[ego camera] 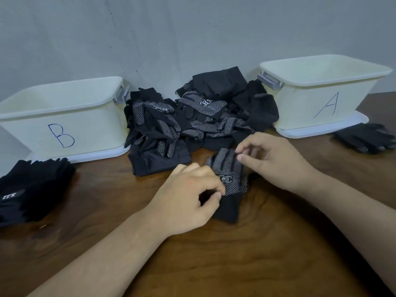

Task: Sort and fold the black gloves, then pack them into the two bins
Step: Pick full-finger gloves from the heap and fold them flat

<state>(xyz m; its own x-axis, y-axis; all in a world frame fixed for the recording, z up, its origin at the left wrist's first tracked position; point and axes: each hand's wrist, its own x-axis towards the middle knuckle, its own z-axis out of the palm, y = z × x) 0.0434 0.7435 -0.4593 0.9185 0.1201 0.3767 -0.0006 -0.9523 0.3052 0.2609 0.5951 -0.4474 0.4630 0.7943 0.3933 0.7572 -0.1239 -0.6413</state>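
Head view: your left hand (188, 194) pinches the cuff end of one dotted glove (232, 175), thumb and fingers curled on the fabric. Your right hand (272, 159) pinches its fingertip end. The glove lies on the table (214, 264), just in front of the unsorted pile (192, 116), which sits between bin B (90, 129) and bin A (300, 108). Plain black gloves sit outside the bins: left stack (32, 185) near B, right stack (364, 138) near A. Can't see inside either bin. Looks like the fold step on this one glove; sorting is far from done, the pile is big. Next move, I'd say: bring the fingertip end over to the cuff, keep the cuff pinned so it doesn't slide, then set the glove with its kind.
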